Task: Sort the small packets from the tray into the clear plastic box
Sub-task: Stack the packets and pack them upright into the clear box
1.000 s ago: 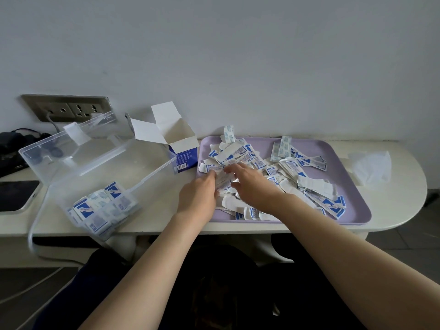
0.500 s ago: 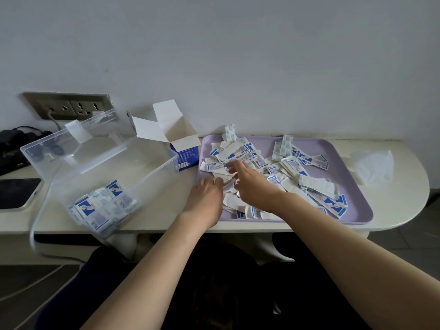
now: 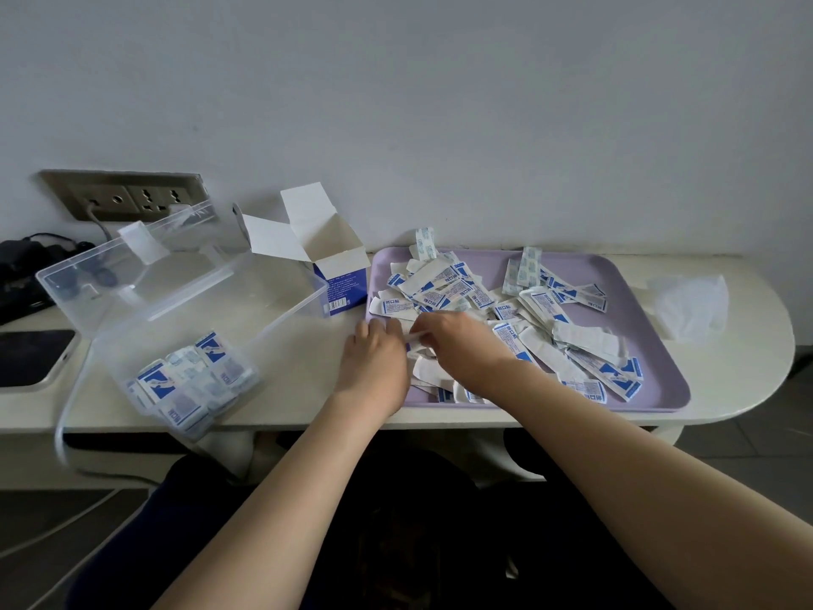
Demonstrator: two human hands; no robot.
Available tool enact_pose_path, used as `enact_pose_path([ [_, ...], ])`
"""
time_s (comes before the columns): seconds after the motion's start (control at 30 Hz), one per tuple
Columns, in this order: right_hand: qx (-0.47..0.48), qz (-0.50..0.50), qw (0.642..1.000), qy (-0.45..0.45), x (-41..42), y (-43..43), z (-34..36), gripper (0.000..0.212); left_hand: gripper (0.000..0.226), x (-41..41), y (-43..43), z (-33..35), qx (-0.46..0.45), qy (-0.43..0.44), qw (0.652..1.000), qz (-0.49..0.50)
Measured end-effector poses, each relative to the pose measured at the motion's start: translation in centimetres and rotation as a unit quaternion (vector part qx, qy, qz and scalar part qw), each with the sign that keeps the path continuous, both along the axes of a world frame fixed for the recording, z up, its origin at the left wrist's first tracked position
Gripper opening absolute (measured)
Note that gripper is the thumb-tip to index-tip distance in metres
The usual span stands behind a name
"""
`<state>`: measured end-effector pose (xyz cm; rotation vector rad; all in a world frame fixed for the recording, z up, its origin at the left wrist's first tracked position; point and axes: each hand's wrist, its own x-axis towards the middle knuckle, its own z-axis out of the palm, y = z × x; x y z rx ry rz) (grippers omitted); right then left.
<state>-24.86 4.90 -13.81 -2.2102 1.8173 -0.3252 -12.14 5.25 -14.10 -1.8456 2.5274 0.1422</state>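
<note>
A lilac tray [image 3: 651, 363] on the white table holds a loose heap of several small blue-and-white packets [image 3: 541, 310]. To its left stands a clear plastic box [image 3: 176, 292] with several packets [image 3: 189, 380] stacked in its near corner. My left hand [image 3: 374, 367] sits at the tray's left edge, fingers curled. My right hand [image 3: 462, 345] is over the heap beside it. Between the two hands a thin white packet [image 3: 415, 334] is pinched. The fingertips are hidden from this angle.
An open blue-and-white carton [image 3: 338, 284] stands between box and tray. The box's clear lid [image 3: 132, 253] leans behind it. A folded white tissue [image 3: 688, 308] lies right of the tray. A dark phone [image 3: 31, 356] and a wall socket [image 3: 127, 198] are at left.
Both hands drew slightly left and together at the tray's left edge. My left hand moved from the pile onto the edge, and a white packet now shows between the hands.
</note>
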Motion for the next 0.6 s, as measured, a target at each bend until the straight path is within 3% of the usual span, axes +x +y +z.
enact_pose_path([
  [0.1, -0.022, -0.027, 0.999, -0.012, -0.5, -0.1, 0.0, 0.025, 0.035, 0.5, -0.3, 0.1, -0.022, -0.014, 1.0, 0.016],
  [0.23, 0.052, -0.002, 0.999, -0.016, -0.5, 0.1, -0.5, 0.05, 0.04, 0.3, 0.0, 0.4, 0.086, 0.087, 0.992, 0.023],
  [0.33, 0.073, 0.02, 0.997, -0.009, 0.0, 0.5, -0.4, 0.062, 0.043, 0.1, 0.1, 0.4, 0.097, 0.11, 0.989, 0.012],
  [0.6, 0.002, 0.03, 0.998, 0.061, -0.2, 0.9, 0.5, 0.025, 0.032, 0.3, 0.3, 1.0, 0.019, 0.044, 0.999, -0.01],
])
